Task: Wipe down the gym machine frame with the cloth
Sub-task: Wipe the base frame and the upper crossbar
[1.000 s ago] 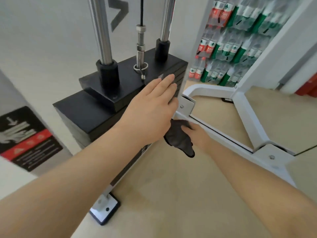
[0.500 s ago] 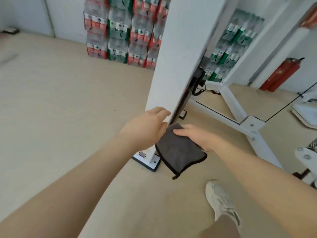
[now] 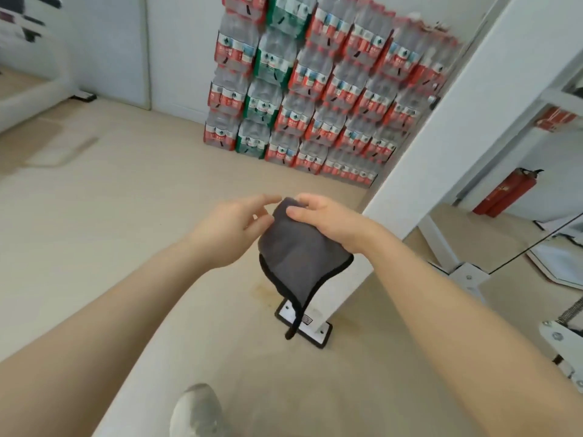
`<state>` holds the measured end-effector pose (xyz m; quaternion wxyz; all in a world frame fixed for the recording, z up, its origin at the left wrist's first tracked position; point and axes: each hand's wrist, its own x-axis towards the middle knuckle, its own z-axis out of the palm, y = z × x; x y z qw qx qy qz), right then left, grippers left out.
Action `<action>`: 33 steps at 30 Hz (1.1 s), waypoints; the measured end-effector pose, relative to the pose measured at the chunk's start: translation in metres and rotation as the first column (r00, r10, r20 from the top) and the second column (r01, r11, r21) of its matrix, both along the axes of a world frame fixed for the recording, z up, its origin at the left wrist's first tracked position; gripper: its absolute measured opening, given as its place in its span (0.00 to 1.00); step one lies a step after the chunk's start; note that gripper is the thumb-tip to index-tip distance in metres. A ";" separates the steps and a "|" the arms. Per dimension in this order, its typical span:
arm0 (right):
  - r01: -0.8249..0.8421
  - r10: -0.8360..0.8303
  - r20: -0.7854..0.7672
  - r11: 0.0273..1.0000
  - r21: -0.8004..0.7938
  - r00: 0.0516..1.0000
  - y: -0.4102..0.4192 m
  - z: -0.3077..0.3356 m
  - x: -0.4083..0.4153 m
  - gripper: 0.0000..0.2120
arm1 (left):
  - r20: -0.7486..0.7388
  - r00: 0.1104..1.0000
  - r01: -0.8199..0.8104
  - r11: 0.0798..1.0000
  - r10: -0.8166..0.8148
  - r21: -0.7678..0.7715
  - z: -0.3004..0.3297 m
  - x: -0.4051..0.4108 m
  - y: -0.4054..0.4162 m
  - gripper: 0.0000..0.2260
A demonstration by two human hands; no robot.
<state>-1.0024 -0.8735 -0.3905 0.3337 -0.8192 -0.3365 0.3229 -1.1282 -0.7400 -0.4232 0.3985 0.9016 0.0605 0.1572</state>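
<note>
A dark grey cloth (image 3: pixel 299 257) with a black hem hangs in front of me, its lower corner dangling over the machine's foot plate (image 3: pixel 304 324). My right hand (image 3: pixel 328 220) pinches the cloth's top edge. My left hand (image 3: pixel 235 227) is beside it on the left, fingertips touching the cloth's upper corner. The white gym machine frame (image 3: pixel 454 127) rises as a wide slanted post behind and to the right of the cloth. Neither hand touches the frame.
Shrink-wrapped packs of water bottles (image 3: pixel 315 89) are stacked against the back wall. A red fire extinguisher (image 3: pixel 504 192) lies at the right. White base bars (image 3: pixel 441 244) and a cable run along the floor on the right. My shoe (image 3: pixel 198 411) shows at the bottom.
Both hands have come away from the white post and lifted the cloth up in front of me. The view has swung left, away from the weight stack seen a second ago.
</note>
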 end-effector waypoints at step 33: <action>0.450 -0.471 0.132 0.879 0.158 0.872 0.346 0.435 0.424 0.08 | -0.296 0.691 0.712 0.691 -0.659 0.126 0.459 0.551 0.393 0.07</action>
